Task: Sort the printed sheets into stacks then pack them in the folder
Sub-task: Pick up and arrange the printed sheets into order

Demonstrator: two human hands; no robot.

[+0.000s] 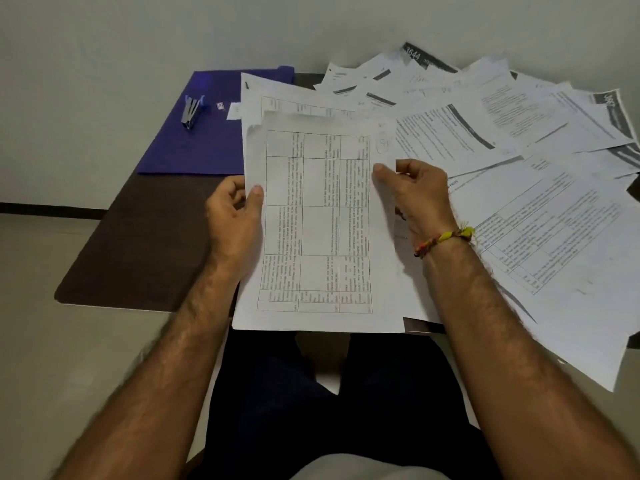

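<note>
Many printed sheets [540, 188] lie fanned over the right half of a dark brown table [145, 237], overlapping so that most are part hidden; the far ones reach the wall and the rightmost run off the edge of the view. Their print is too blurred to read, though dark header bands and ruled tables show. A purple folder [173, 147] lies flat at the far left of the table, its right edge covered by paper. In the middle, held up over the near table edge, is a sheet with a printed grid [311, 220], with more paper behind it at its far end; how many sheets are in the bundle cannot be told. The left hand [235, 216] grips its left edge, thumb on the face and fingers curled behind, out of sight. The right hand [415, 192] pinches its right edge, thumb on top, the other fingers tucked behind. A braided thread band [443, 239] circles the right wrist. A small stapler [191, 111] rests on the folder, with a small white label [234, 110] just right of it.
</note>
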